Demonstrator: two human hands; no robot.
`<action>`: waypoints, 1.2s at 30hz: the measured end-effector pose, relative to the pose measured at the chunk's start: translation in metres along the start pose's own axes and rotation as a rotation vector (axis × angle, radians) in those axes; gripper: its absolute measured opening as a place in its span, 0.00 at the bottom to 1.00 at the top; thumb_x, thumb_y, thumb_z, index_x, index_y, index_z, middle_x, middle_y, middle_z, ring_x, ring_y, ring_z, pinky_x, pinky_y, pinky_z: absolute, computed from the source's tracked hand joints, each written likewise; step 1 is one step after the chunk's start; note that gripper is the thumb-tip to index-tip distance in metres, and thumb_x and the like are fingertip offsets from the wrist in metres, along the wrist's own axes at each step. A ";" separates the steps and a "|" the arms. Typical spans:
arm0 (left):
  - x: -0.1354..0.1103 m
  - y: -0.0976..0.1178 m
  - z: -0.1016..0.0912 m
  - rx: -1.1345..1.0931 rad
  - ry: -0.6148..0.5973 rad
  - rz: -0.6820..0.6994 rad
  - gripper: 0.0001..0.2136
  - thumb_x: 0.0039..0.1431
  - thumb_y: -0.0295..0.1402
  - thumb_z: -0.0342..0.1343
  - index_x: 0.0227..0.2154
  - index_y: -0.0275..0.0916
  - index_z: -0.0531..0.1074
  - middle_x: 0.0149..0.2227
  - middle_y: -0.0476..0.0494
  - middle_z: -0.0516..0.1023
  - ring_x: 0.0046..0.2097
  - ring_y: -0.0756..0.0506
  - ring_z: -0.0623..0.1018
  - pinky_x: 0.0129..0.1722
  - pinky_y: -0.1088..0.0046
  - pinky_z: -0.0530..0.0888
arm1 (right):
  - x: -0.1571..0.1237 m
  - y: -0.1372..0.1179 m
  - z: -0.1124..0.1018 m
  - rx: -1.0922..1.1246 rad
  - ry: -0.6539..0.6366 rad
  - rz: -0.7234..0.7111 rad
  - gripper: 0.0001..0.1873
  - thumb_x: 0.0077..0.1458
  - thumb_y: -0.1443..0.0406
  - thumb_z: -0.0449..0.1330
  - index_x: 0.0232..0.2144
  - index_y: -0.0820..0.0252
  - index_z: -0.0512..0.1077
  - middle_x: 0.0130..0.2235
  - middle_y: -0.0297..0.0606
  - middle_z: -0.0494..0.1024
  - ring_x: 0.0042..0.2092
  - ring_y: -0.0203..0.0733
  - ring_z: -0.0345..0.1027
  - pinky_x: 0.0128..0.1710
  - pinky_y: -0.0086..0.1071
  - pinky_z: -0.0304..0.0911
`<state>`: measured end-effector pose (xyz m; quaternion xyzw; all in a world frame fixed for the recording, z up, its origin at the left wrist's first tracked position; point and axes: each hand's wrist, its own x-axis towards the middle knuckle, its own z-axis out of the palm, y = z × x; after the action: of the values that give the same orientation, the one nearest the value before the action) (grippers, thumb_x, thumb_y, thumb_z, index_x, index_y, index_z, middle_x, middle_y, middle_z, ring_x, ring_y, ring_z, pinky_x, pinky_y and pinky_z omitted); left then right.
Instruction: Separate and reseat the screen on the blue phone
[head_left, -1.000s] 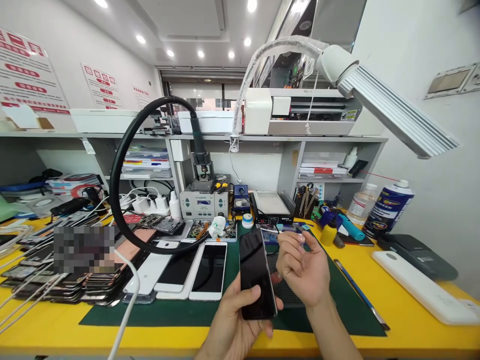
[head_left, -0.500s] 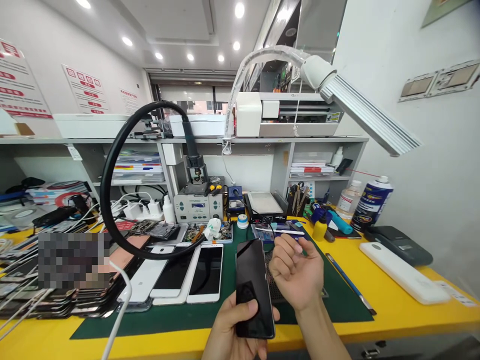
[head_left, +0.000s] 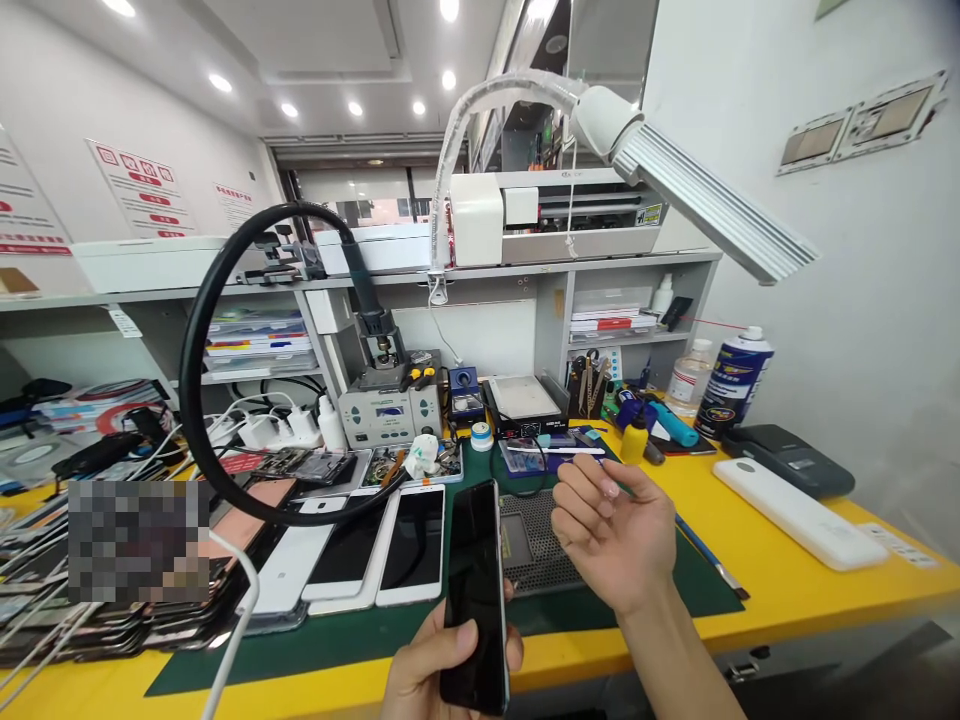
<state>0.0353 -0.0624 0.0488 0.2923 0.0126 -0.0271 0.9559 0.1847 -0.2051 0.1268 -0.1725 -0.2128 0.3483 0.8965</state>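
Note:
Low in front of me, my left hand point(head_left: 431, 665) grips a black smartphone point(head_left: 474, 570), its dark screen facing me and my thumb across the lower part. To its right, my right hand point(head_left: 619, 525) hovers above the mat with its fingers loosely curled toward the palm; I see nothing in it. A dark perforated plate point(head_left: 529, 560) lies on the green mat point(head_left: 360, 645) behind and between my hands. Left of the held phone lie white-framed phones, the nearest one point(head_left: 412, 540) with a dark screen.
Stacks of phones point(head_left: 187, 625) and white cables fill the left. A thick black hose point(head_left: 187, 360) loops over the phones. A soldering station point(head_left: 390, 415) stands behind. To the right are a brush point(head_left: 712, 560), a white power bank point(head_left: 799, 515) and a spray can point(head_left: 735, 385). A lamp point(head_left: 712, 200) hangs above.
The phone has shifted left and down in view with my left hand. My right hand has moved right, away from it, uncovering more of the perforated plate. The view has turned slightly.

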 end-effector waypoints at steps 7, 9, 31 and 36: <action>-0.009 0.005 0.002 0.031 0.020 0.021 0.14 0.61 0.31 0.56 0.48 0.32 0.76 0.33 0.37 0.78 0.18 0.56 0.70 0.13 0.86 0.62 | -0.014 -0.008 0.003 -0.568 0.076 -0.012 0.17 0.60 0.65 0.64 0.24 0.58 0.61 0.20 0.23 0.53 0.20 0.29 0.37 0.19 0.28 0.37; -0.011 0.006 0.002 0.039 0.042 0.036 0.14 0.59 0.31 0.58 0.46 0.32 0.77 0.32 0.36 0.79 0.20 0.55 0.72 0.17 0.85 0.66 | -0.022 -0.010 0.003 -0.778 0.094 0.004 0.17 0.59 0.65 0.67 0.25 0.59 0.62 0.20 0.23 0.54 0.21 0.29 0.41 0.20 0.28 0.37; -0.023 0.013 0.017 0.188 0.362 0.104 0.11 0.53 0.30 0.64 0.39 0.33 0.74 0.28 0.37 0.80 0.20 0.50 0.74 0.19 0.78 0.70 | -0.047 -0.024 -0.028 -1.400 0.406 -0.039 0.21 0.59 0.47 0.60 0.29 0.55 0.62 0.27 0.32 0.73 0.23 0.33 0.54 0.23 0.30 0.50; -0.022 0.020 0.016 0.265 0.490 0.144 0.15 0.46 0.31 0.70 0.36 0.34 0.72 0.28 0.41 0.80 0.22 0.47 0.75 0.15 0.75 0.71 | -0.055 -0.035 -0.052 -1.727 0.384 -0.021 0.21 0.63 0.47 0.54 0.26 0.55 0.62 0.24 0.31 0.68 0.24 0.37 0.56 0.24 0.31 0.53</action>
<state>0.0148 -0.0540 0.0737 0.4126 0.2185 0.1110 0.8773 0.1934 -0.2761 0.0843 -0.8427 -0.2490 0.0229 0.4768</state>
